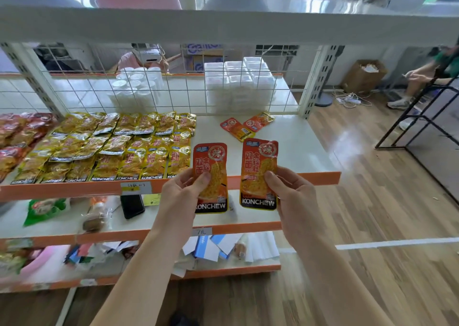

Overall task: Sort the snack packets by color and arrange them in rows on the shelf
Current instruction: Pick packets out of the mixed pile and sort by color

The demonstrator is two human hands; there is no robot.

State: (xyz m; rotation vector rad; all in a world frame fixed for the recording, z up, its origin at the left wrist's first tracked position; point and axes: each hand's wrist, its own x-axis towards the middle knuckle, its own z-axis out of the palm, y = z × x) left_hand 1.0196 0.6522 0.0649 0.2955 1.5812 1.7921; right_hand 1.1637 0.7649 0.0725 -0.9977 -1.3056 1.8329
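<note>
My left hand (182, 192) pinches one orange snack packet (210, 161) upright in front of the shelf edge. My right hand (289, 192) pinches a second orange packet (259, 161) beside it, a small gap between the two. Two more orange packets (244, 126) lie loose near the back of the white shelf (298, 149). Several yellow packets (119, 146) fill overlapping rows on the shelf's left half. Red packets (17, 136) lie at the far left.
A wire grid (173, 89) backs the shelf, with white cups and foam boxes behind it. A black phone (132, 205) and a green packet (43, 210) lie on the lower shelf. A person sits at the far right (427, 77) beside a black metal frame.
</note>
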